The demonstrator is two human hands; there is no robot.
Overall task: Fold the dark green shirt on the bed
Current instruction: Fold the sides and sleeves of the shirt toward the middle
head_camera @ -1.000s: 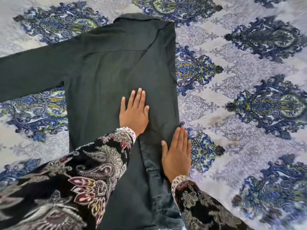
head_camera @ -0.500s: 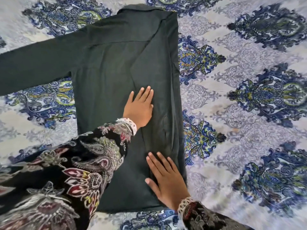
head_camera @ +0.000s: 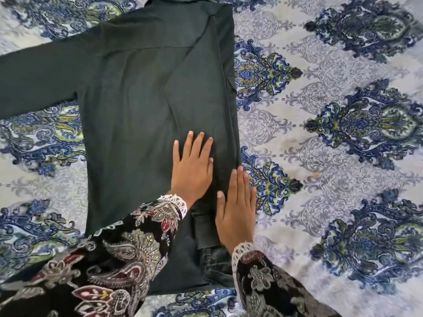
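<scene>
Your left hand (head_camera: pixel 192 165) and right hand (head_camera: pixel 237 211) press flat, fingers straight, on the dark green shirt (head_camera: pixel 146 106), whose long axis runs away from you up the bed (head_camera: pixel 343 179), its unfolded sleeve (head_camera: pixel 41 74) reaching toward the left edge, nearer your left hand; no readable labels.

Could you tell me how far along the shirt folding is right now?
Done: the dark green shirt's right side and sleeve are folded in, making a straight right edge. In hand: the left hand and right hand press flat on that fold. Left: the left sleeve lies spread out, and the length is unfolded.
</scene>
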